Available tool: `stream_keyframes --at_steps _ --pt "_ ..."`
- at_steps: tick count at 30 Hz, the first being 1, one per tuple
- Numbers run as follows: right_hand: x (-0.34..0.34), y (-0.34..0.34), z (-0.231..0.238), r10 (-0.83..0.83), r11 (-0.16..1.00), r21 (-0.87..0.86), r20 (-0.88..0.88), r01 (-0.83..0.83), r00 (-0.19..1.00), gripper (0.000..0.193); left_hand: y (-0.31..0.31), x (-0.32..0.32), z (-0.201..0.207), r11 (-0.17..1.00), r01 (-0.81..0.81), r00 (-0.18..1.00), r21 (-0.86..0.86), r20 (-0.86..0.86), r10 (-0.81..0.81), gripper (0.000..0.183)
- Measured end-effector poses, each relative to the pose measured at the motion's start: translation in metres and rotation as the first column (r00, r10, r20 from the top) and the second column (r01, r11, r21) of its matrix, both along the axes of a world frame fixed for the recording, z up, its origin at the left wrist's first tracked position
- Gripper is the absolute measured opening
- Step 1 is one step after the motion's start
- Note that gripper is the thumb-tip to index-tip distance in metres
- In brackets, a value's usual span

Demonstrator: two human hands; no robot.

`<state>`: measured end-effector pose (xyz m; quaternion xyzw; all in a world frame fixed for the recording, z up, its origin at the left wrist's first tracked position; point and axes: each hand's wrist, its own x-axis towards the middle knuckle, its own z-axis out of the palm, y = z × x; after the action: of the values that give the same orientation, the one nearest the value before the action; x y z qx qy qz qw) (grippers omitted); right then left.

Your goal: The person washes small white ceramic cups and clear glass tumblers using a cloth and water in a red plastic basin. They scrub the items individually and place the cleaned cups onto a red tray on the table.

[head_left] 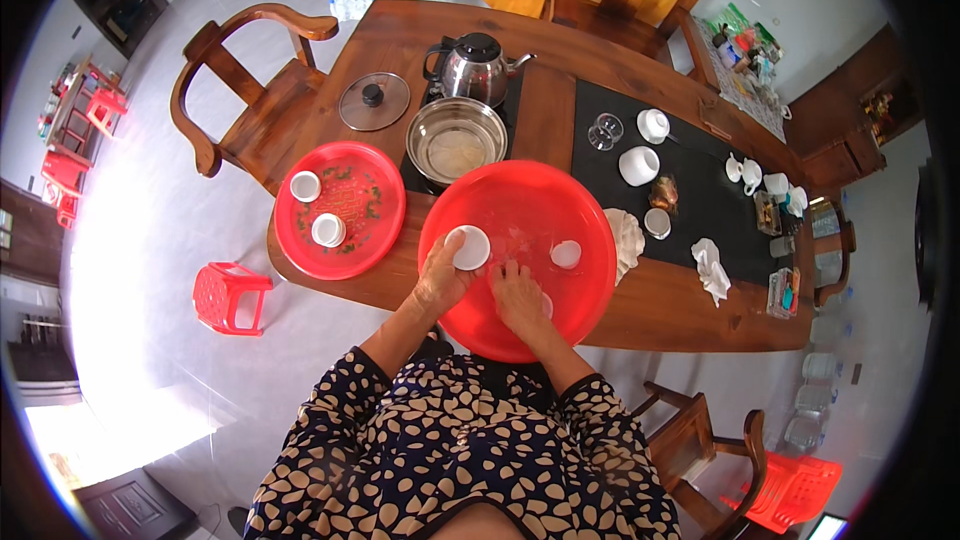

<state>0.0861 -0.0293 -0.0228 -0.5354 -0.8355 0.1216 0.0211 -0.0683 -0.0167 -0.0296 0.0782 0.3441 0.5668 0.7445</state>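
Note:
A wide red basin [590,202] stands at the table's near edge, with what looks like water in it. Over its left part my left hand [441,280] grips a small white cup [471,248], its round opening facing up. Low inside the basin, my right hand [519,298] has its fingers bent and drawn together; what they hold, if anything, is hidden. Another white cup [566,255] lies in the basin to the right of that hand. A pale round piece [547,306] shows partly beside the right wrist.
Left of the basin, a red tray [388,230] carries white cups [328,230]. Behind are a steel pot [456,140], a glass lid [374,102] and a kettle [474,68]. A crumpled cloth [627,243] touches the basin's right side; a white teapot [638,167] stands beyond.

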Motion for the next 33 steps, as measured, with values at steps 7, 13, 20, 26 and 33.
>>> stream_keyframes --at_steps 7,13,20,26,33 --pt "0.01 -0.007 0.071 -0.102 0.993 -0.118 -0.758 0.019 0.645 0.031 0.008 0.017 -0.011 0.997 0.058 0.967 -0.059 0.251 -0.042 0.027" --pt "-0.014 -0.003 0.076 0.155 0.957 0.27 -0.782 0.103 0.603 0.038 0.004 0.04 0.015 0.976 0.211 0.764 0.059 0.612 -0.202 0.02" --pt "-0.019 0.02 0.084 0.068 0.969 0.174 -0.867 0.173 0.495 0.032 0.005 0.038 0.032 0.98 0.201 0.893 0.01 0.408 -0.188 0.019" --pt "-0.009 0.031 0.076 -0.336 0.941 -0.309 -0.895 0.135 0.292 0.022 -0.004 0.026 0.027 0.933 0.255 0.783 0.255 0.512 -0.354 0.023" --pt "-0.01 0.005 0.082 0.111 0.984 0.168 -0.827 0.054 0.552 0.028 -0.003 0.033 0.054 0.988 0.136 0.943 -0.07 0.314 -0.107 0.022"
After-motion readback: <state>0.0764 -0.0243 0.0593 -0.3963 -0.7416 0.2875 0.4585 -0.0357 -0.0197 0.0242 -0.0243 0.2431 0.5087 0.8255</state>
